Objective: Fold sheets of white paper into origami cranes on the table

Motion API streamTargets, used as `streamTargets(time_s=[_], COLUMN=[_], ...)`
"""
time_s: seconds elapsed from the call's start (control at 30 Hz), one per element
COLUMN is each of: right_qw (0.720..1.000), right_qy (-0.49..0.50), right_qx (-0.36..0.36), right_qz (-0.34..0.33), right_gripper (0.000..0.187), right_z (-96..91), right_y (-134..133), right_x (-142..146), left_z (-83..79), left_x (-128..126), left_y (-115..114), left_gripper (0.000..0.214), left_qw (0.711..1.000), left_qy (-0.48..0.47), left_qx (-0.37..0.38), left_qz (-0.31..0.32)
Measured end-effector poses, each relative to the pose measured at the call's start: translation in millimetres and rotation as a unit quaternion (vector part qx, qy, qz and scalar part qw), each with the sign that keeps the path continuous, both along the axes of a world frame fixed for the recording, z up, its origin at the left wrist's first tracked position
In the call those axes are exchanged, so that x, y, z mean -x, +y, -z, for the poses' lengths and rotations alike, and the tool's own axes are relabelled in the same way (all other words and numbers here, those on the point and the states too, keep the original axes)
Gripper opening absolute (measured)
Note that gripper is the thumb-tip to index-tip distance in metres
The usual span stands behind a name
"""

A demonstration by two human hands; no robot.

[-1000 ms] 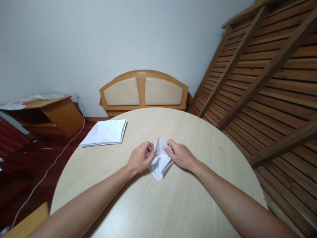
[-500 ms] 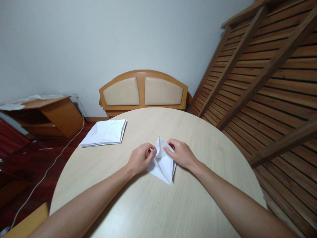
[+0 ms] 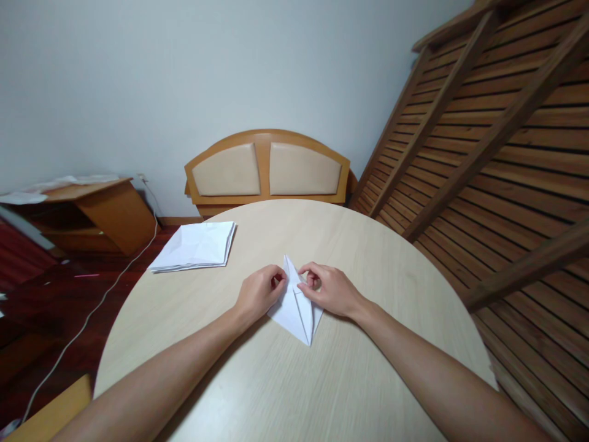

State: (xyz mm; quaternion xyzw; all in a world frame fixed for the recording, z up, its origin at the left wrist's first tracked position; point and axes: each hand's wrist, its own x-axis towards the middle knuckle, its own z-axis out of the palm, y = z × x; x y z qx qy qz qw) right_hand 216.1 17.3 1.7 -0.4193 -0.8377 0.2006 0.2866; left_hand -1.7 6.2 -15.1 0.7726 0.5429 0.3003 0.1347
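A folded sheet of white paper (image 3: 294, 313) lies on the round table between my hands, one point toward the far side and another toward me. My left hand (image 3: 262, 288) pinches its left edge, thumb and fingers closed together. On the opposite side, my right hand (image 3: 332, 290) has its thumb and forefinger closed on the right flap, near the middle crease. Several folds and a narrow flap show along the paper's centre line. My fingers cover parts of both side edges.
A stack of creased white paper (image 3: 196, 247) rests at the table's (image 3: 368, 380) left side. Beyond stands a padded wooden headboard (image 3: 265, 166). Wooden slats (image 3: 519, 153) lean at the right. A desk (image 3: 110, 215) and a white cable (image 3: 87, 319) are at the left.
The paper's right flap has come over toward the centre crease, narrowing the shape. My right hand has moved slightly left with it, and the paper has shifted a little left.
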Motion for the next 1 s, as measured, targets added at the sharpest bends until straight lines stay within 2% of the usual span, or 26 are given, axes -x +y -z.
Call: streamTargets(time_s=[0.2, 0.4, 0.57, 0.67, 0.8, 0.9, 1.0], right_qw=[0.997, 0.990, 0.981, 0.980, 0.979, 0.979, 0.979], right_qy=[-0.038, -0.074, -0.085, -0.086, -0.089, -0.089, -0.088], right_qx=[-0.042, -0.047, -0.038, -0.038, -0.040, -0.040, -0.042], right_qz=[-0.058, -0.113, -0.168, -0.177, -0.180, -0.178, -0.176], right_gripper=[0.027, 0.041, 0.056, 0.056, 0.057, 0.055, 0.056], right_z=[-1.2, 0.8, 3.0, 3.3, 4.0, 5.4, 7.0], right_y=[-2.0, -3.0, -3.5, -3.5, -2.8, -2.0, -0.8], right_x=[0.6, 0.2, -0.1, -0.7, -1.1, -1.6, -2.8], left_z=[1.1, 0.0, -1.5, -2.4, -0.5, 4.6, 10.2], left_x=[1.0, 1.1, 0.7, 0.8, 1.2, 1.8, 2.8], left_y=[1.7, 2.9, 3.3, 2.8, 2.9, 3.9, 4.7], left_gripper=[0.008, 0.010, 0.012, 0.013, 0.023, 0.033, 0.039], left_qw=[1.000, 0.999, 0.997, 0.995, 0.990, 0.987, 0.982], left_qy=[0.011, 0.017, 0.067, 0.091, 0.101, 0.134, 0.183], left_qx=[0.018, 0.039, 0.013, -0.038, -0.095, -0.079, -0.035], left_qz=[-0.023, -0.028, -0.024, -0.021, 0.021, 0.042, 0.026])
